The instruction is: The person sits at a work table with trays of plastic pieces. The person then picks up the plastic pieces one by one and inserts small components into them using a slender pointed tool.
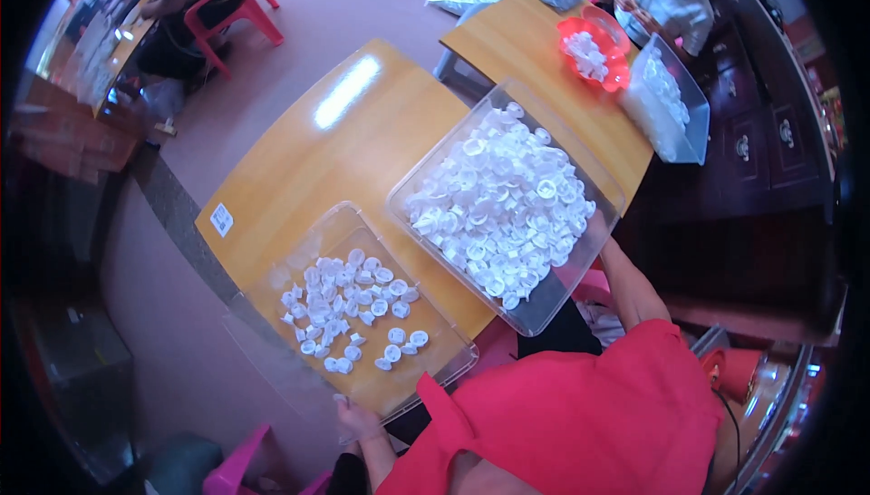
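My left hand (358, 421) fingers clamp the near tray (426, 377), right hand's grip hidden behind the far bin (553, 300); a tilt could spill caps (349, 309)

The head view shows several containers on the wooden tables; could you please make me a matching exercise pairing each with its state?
Things:
1. Large clear plastic bin on the near table
2. Shallow clear plastic tray
3. Red plastic basket

States:
A. Sits on the far table
B. Heaped full of small white plastic caps
C. Holds a thin scatter of caps, left hand at its edge

Pairs: 1-B, 2-C, 3-A
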{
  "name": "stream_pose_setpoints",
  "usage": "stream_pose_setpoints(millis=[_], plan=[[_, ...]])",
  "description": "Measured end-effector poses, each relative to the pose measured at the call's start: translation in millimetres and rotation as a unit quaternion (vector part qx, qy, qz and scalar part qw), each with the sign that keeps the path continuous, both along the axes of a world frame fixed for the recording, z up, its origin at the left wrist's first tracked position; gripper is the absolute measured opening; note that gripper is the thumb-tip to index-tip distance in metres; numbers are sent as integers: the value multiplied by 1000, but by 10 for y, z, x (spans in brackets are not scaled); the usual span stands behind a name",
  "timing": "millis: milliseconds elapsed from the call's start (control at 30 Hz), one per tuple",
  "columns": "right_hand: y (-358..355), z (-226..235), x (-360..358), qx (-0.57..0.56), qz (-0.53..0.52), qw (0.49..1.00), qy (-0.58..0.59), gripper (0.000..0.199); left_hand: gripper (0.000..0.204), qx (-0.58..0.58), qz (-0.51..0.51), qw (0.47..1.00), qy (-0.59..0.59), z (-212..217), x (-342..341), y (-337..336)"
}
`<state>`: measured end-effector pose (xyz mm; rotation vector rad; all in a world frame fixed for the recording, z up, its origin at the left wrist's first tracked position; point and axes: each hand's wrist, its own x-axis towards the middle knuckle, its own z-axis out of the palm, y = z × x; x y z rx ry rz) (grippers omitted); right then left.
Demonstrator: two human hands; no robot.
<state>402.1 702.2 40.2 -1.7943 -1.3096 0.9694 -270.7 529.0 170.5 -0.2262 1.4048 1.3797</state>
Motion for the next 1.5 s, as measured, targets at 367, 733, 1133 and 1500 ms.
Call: stream_pose_setpoints(millis=[367, 733, 1133, 1500], plan=[[-331, -378, -270, 82, 34, 991, 104, 24, 48, 21, 16, 999, -40, 99, -416, 65], [-601, -748, -781, 163, -54, 958, 231, 22, 49, 8, 66, 995, 77, -1478, -52, -310], [-1912, -1186, 207, 118, -72, 944, 298, 16, 39, 151, 65, 967, 194, -2124, 1035, -2312], [-2485, -891, 953, 23, 48, 940, 337, 41, 17, 117, 113, 887, 433, -2098, 1451, -2569]])
